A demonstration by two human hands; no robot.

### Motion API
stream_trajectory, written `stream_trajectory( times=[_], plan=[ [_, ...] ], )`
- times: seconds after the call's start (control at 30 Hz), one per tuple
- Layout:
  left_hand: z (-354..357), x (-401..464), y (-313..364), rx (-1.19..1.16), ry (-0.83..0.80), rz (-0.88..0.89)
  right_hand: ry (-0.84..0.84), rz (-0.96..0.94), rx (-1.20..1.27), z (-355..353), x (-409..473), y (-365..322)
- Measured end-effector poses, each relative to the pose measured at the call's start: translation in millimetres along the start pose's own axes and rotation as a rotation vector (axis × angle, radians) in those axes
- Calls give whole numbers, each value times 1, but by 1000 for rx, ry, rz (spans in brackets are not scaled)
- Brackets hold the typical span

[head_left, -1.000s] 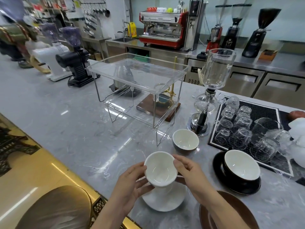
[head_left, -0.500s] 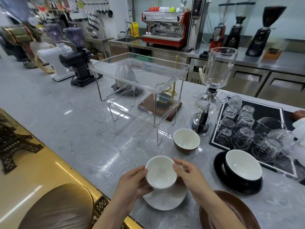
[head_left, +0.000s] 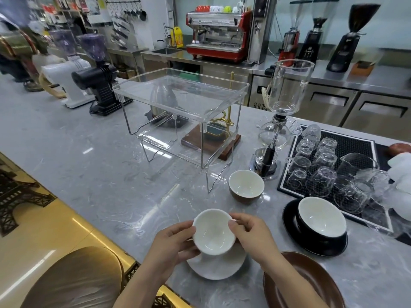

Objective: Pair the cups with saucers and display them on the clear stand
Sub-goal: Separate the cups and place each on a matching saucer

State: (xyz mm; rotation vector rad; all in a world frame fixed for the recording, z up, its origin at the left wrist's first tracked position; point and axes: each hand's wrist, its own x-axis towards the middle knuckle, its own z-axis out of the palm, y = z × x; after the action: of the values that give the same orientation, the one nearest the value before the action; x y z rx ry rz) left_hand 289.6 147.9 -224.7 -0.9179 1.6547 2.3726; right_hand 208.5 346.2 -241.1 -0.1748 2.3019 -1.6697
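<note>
Head view: left hand and right hand grip white cup, half hiding white saucer

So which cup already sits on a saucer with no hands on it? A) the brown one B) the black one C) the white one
B: the black cup sits on its black saucer, untouched; both hands hold the white cup, and the brown cup sits on bare counter.
</note>
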Motion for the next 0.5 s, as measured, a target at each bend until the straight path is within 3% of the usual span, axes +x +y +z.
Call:
stream_trajectory(
  times=[0.23,0.5],
  plan=[
    [0,2,1,23,10,-21,-19,-120,-237,-8,0,-5],
    [2,2,6,61,57,-53,-10,-71,-97,-10,2,1]
  ],
)
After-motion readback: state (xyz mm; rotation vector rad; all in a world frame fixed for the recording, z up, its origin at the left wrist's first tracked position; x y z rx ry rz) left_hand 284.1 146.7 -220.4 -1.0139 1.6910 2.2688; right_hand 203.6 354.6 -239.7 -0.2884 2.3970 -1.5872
